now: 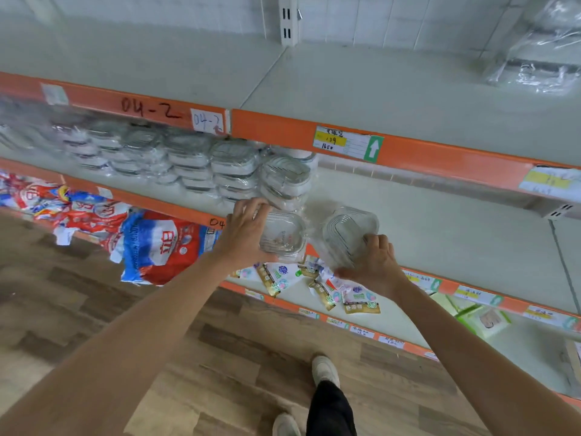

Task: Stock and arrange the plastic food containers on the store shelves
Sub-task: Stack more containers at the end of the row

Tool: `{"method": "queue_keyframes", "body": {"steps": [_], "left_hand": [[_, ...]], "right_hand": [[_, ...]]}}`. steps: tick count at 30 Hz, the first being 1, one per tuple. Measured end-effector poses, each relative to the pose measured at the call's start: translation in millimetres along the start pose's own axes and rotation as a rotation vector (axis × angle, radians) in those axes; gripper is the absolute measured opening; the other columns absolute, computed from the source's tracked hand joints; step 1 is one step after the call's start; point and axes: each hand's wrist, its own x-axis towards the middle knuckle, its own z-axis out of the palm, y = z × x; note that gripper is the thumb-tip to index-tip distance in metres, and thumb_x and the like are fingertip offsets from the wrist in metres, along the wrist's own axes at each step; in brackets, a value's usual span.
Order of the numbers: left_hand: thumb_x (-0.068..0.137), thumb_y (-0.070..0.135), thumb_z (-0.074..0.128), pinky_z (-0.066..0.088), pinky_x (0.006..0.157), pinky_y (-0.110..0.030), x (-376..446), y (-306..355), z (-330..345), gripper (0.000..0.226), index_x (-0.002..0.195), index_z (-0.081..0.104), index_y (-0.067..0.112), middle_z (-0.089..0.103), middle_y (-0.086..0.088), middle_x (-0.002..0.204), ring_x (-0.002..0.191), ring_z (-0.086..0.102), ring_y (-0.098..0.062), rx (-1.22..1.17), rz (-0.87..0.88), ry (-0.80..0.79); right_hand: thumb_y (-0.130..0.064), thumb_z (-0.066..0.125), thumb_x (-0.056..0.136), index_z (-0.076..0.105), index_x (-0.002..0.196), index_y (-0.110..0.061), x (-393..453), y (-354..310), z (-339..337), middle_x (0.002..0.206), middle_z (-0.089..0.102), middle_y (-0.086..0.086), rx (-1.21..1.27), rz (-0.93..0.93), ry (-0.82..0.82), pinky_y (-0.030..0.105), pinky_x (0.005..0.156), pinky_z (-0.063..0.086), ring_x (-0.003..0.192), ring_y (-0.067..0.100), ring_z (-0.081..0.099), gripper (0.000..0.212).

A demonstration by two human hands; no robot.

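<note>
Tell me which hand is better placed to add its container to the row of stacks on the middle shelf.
Left, probably. The left hand grips its clear container right beside the last stack in the row. The right hand holds its own container farther along, over bare shelf.

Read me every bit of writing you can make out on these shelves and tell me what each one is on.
"04-2": handwritten on the orange upper shelf rail.
"04-2": white paper tag on the same rail.
"139" and "1650": yellow price label with green arrow.
"04": handwritten on the middle shelf rail, partly hidden by the left hand.
Detergent bags, sachets, the other price labels: too blurred to read.
</note>
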Motion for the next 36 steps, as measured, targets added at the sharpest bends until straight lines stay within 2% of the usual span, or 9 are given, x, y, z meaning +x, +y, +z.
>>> {"method": "queue_keyframes", "body": {"steps": [7, 9, 12, 18, 23, 26, 29, 33, 36], "left_hand": [[0.056, 0.057, 0.082, 0.034, 0.102, -0.039, -59, -38, -65, 0.102, 0.135, 0.036, 0.009, 0.038, -0.004, 0.132, 0.121, 0.030, -0.025, -0.066, -0.171, 0.078], [0.055, 0.057, 0.082, 0.035, 0.101, -0.039, -71, -41, -82, 0.100, 0.131, 0.038, 0.009, 0.038, -0.004, 0.127, 0.117, 0.032, -0.025, -0.112, -0.191, 0.121], [0.057, 0.054, 0.083, 0.037, 0.098, -0.041, -75, -36, -108, 0.095, 0.129, 0.039, 0.009, 0.038, -0.003, 0.126, 0.118, 0.032, -0.025, -0.173, -0.184, 0.158], [0.059, 0.055, 0.082, 0.036, 0.101, -0.040, -46, -2, -147, 0.096, 0.131, 0.039, 0.009, 0.039, -0.006, 0.129, 0.122, 0.032, -0.025, -0.266, -0.110, 0.256], [0.061, 0.057, 0.080, 0.031, 0.104, -0.036, 2, 40, -157, 0.094, 0.134, 0.040, 0.012, 0.040, -0.004, 0.131, 0.125, 0.033, -0.025, -0.299, -0.058, 0.273], [0.061, 0.059, 0.079, 0.031, 0.101, -0.033, 40, 72, -158, 0.096, 0.136, 0.040, 0.014, 0.041, -0.002, 0.131, 0.123, 0.033, -0.023, -0.293, -0.031, 0.282], [0.059, 0.057, 0.081, 0.035, 0.101, -0.037, 79, 112, -155, 0.094, 0.133, 0.042, 0.012, 0.042, -0.001, 0.128, 0.120, 0.034, -0.024, -0.328, 0.014, 0.258], [0.059, 0.055, 0.082, 0.036, 0.100, -0.036, 126, 166, -143, 0.090, 0.130, 0.045, 0.014, 0.044, -0.001, 0.124, 0.119, 0.035, -0.023, -0.389, 0.071, 0.212], [0.060, 0.054, 0.082, 0.036, 0.098, -0.036, 154, 194, -138, 0.085, 0.126, 0.047, 0.014, 0.047, -0.002, 0.123, 0.116, 0.038, -0.024, -0.395, 0.081, 0.187]], "right_hand": [[-0.047, 0.083, 0.058, 0.034, 0.129, -0.008, -19, -80, -12, 0.121, 0.032, 0.004, 0.062, -0.197, -0.069, 0.034, 0.102, 0.034, 0.121, 0.024, 0.033, 0.095], [-0.048, 0.082, 0.058, 0.036, 0.128, -0.008, -24, -97, -23, 0.121, 0.034, 0.003, 0.054, -0.233, -0.048, 0.031, 0.096, 0.034, 0.119, 0.022, 0.034, 0.093], [-0.047, 0.082, 0.058, 0.038, 0.125, -0.010, -33, -116, -51, 0.120, 0.035, 0.002, 0.007, -0.271, -0.001, 0.027, 0.088, 0.032, 0.119, 0.020, 0.033, 0.088], [-0.046, 0.084, 0.059, 0.039, 0.128, -0.010, -36, -128, -130, 0.117, 0.036, 0.002, 0.031, -0.340, 0.111, 0.031, 0.097, 0.035, 0.117, 0.020, 0.035, 0.090], [-0.048, 0.083, 0.060, 0.039, 0.129, -0.013, -26, -101, -179, 0.113, 0.034, -0.001, 0.005, -0.296, 0.196, 0.026, 0.088, 0.030, 0.109, 0.017, 0.030, 0.089], [-0.047, 0.083, 0.060, 0.037, 0.132, -0.014, -13, -69, -212, 0.111, 0.030, -0.002, -0.005, -0.249, 0.250, 0.023, 0.090, 0.027, 0.111, 0.017, 0.028, 0.091], [-0.048, 0.083, 0.058, 0.037, 0.132, -0.014, 3, -33, -249, 0.115, 0.032, 0.001, -0.056, -0.193, 0.290, 0.024, 0.093, 0.026, 0.117, 0.022, 0.028, 0.093], [-0.060, 0.079, 0.056, 0.042, 0.128, -0.013, 20, 22, -294, 0.120, 0.040, 0.006, -0.162, -0.102, 0.273, 0.029, 0.099, 0.028, 0.117, 0.024, 0.031, 0.094], [-0.059, 0.078, 0.057, 0.042, 0.128, -0.014, 32, 57, -324, 0.121, 0.038, 0.006, -0.213, -0.047, 0.256, 0.030, 0.098, 0.030, 0.118, 0.025, 0.029, 0.091]]}}
